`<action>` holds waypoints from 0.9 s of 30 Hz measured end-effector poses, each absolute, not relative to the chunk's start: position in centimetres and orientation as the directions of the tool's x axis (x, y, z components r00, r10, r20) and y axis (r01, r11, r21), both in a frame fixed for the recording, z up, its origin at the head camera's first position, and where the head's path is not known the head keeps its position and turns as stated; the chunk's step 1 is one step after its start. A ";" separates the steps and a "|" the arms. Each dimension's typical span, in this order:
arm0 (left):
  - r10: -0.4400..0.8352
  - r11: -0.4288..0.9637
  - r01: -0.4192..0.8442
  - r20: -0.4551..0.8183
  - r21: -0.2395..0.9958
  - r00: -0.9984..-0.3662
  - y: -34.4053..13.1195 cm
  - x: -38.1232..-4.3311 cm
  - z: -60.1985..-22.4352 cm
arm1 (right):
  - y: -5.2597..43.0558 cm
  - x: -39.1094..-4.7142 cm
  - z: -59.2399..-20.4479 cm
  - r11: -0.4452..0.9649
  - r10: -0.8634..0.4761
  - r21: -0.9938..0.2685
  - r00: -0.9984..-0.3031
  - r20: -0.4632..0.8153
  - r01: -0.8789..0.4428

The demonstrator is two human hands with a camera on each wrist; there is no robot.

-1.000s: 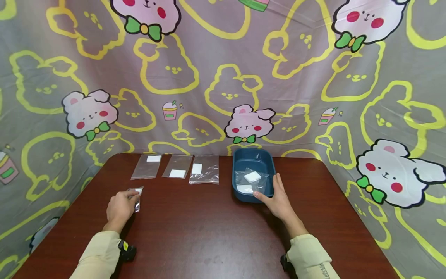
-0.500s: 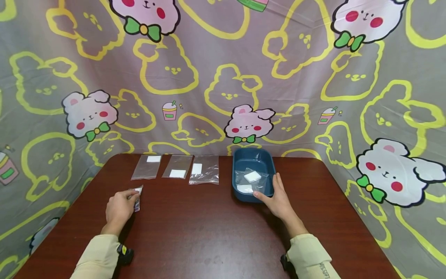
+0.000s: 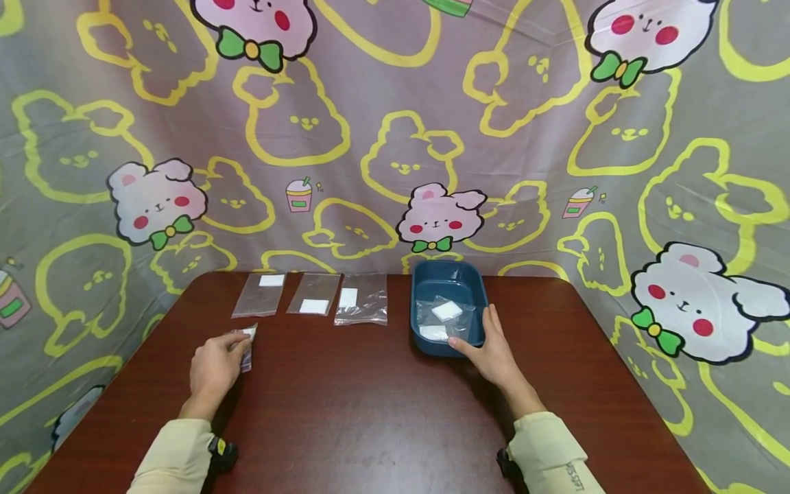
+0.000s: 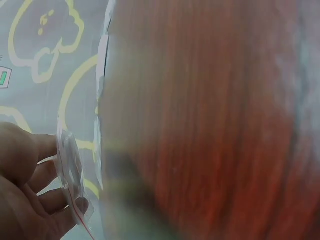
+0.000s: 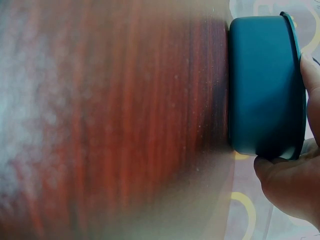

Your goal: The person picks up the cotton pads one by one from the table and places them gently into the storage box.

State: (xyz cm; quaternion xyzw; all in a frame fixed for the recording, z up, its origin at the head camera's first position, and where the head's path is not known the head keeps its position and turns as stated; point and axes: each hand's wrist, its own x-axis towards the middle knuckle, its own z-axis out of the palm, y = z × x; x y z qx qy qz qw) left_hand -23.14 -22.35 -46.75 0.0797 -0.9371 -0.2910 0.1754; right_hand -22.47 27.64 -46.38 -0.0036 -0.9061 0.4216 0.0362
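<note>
My left hand (image 3: 214,363) pinches a small clear zip bag (image 3: 247,350) between thumb and fingers, above the left part of the table. Seen from the left wrist, the zip bag (image 4: 74,172) hangs on edge with a red line along its seal, fingers (image 4: 49,175) against it. A white piece shows at its top in the head view; my hand hides the rest. On the right, my right hand (image 3: 494,353) grips the near right corner of a dark blue plastic bin (image 3: 417,288), thumb at the near rim and fingers along the right side. The bin (image 5: 265,85) stands on the table.
Inside the bin lie clear bags (image 3: 447,311) with white pieces. Left of it along the back edge lie three flat zip bags, each with a white rectangle: a left bag (image 3: 254,300), a middle bag (image 3: 323,287) and a right bag (image 3: 372,302). A patterned curtain (image 3: 345,226) rises behind the table (image 3: 382,405).
My left hand has shifted very slightly right, and the zip bag's top has risen a little. My right hand and the bin have stayed in place.
</note>
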 end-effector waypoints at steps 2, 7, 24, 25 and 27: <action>-0.251 0.816 -0.043 0.287 0.576 -0.924 -21.9 -23.0 -46.7 | 27.7 -22.5 -46.4 0.645 0.036 -0.764 -0.997 0.064 -0.026; -0.232 0.813 -0.006 0.313 0.582 -0.921 -21.0 -22.6 -46.8 | 27.6 -22.5 -46.4 0.643 0.031 -0.765 -0.997 0.069 -0.033; -0.172 0.789 0.113 0.393 0.604 -0.903 -16.4 -23.3 -45.6 | 27.7 -22.4 -46.4 0.639 0.037 -0.768 -0.997 0.069 -0.029; -0.169 0.785 0.120 0.396 0.607 -0.902 -16.1 -23.3 -45.6 | 27.6 -22.4 -46.4 0.638 0.039 -0.769 -0.997 0.070 -0.029; -0.163 0.777 0.129 0.394 0.616 -0.904 -15.5 -23.4 -45.4 | 27.6 -22.3 -46.4 0.638 0.041 -0.770 -0.997 0.072 -0.029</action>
